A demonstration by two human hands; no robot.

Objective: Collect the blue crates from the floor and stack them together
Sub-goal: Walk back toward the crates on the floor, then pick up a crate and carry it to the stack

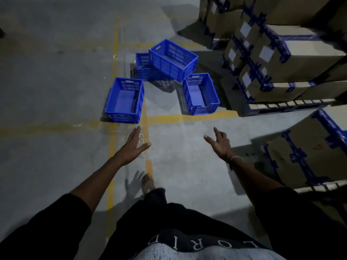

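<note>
Grey floor [56,81], four blue crates [124,100] apart ahead, left hand [134,145], right hand [219,144], grips released

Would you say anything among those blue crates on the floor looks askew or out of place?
Yes. The far crate sits tilted, propped on the crate behind it rather than flat or nested. The left crate and right crate stand apart on the floor at differing angles. Both the left hand and right hand are empty.
</note>
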